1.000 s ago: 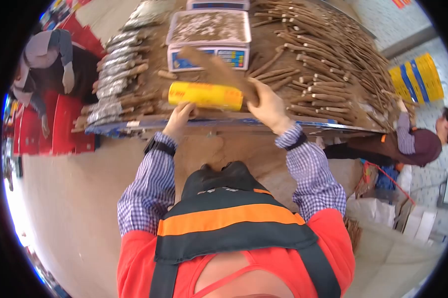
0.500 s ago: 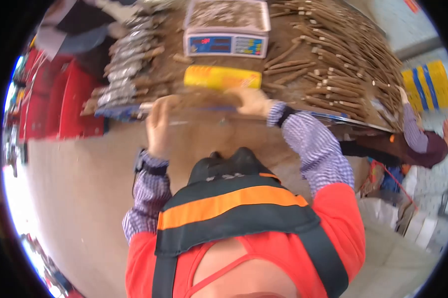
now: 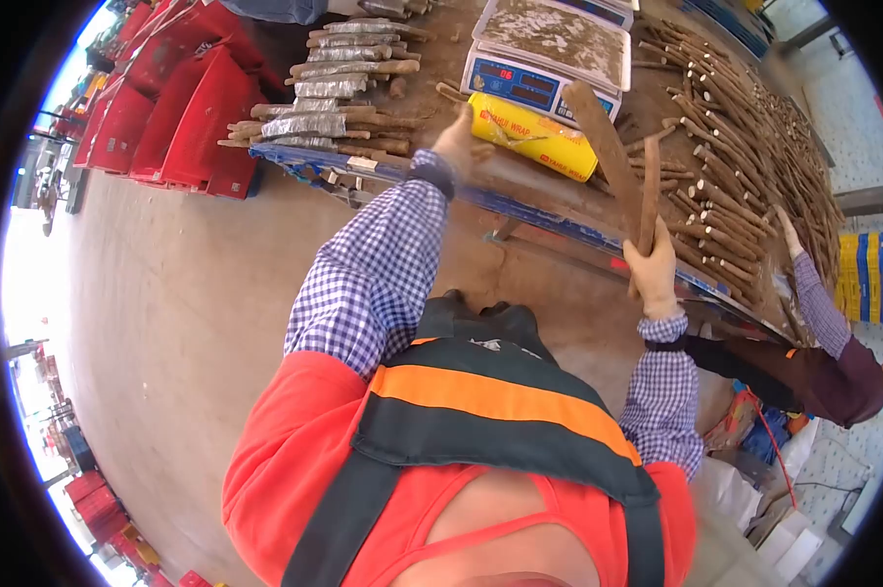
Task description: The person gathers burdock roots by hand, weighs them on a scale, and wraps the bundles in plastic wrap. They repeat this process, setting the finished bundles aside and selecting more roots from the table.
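Note:
My right hand [image 3: 654, 272] is closed around long brown root sticks [image 3: 608, 142], which stand up above the table's front edge. A broader one leans left and a thinner one [image 3: 650, 191] rises beside it. My left hand [image 3: 458, 142] reaches over the edge with its fingers apart, fingertips right at the left end of a yellow roll of wrap [image 3: 534, 137]. The roll lies in front of a digital scale [image 3: 549, 59] with a lit red display and a dirty pan.
Bundles of roots wrapped in clear film [image 3: 329, 88] lie on the left of the table. Many loose roots with pale cut ends [image 3: 725, 210] cover the right side. Red bins [image 3: 202, 127] stand at far left. Another person's arm [image 3: 815, 293] reaches in at right.
My right hand has moved right and now holds root sticks upright. My left hand has moved to the yellow roll's left end. The view has shifted and turned.

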The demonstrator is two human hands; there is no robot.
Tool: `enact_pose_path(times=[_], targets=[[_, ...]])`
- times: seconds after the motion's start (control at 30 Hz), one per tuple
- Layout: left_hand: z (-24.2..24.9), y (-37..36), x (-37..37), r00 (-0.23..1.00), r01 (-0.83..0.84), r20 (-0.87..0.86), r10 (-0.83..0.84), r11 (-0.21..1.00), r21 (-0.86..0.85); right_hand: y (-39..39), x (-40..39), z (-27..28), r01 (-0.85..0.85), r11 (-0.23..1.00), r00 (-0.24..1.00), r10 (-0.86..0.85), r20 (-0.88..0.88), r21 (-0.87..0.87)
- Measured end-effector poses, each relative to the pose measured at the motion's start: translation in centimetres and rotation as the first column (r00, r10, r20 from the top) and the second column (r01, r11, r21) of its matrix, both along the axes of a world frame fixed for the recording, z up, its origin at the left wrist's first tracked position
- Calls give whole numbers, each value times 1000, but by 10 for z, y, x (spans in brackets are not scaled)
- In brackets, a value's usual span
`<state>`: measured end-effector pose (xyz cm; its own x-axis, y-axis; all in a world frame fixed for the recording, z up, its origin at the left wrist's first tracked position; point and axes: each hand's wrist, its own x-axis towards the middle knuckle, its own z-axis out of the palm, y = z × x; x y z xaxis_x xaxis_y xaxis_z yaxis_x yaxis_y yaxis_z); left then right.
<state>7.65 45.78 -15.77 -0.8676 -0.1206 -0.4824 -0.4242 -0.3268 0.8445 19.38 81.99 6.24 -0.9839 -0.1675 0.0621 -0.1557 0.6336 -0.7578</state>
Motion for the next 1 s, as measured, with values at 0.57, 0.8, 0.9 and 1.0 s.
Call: enact_pose_path(times=[0.57, 0.8, 0.9, 1.0], targets=[[114, 82, 28, 823, -155, -536, -191, 831, -535, 35, 43, -9, 230, 973, 973, -230, 0, 2], [136, 99, 10, 652, -344, -379, -657, 189, -920, 44, 29, -39, 321, 944, 944, -311, 110, -82], [118, 108, -15, 726, -310, -281, -628, 66, -948, 33, 30, -14, 316, 937, 941, -289, 174, -150], [129, 115, -26, 778, -103, -196, -596, 187, -977, 32, 34, -4, 345, 935, 923, -322, 211, -80]])
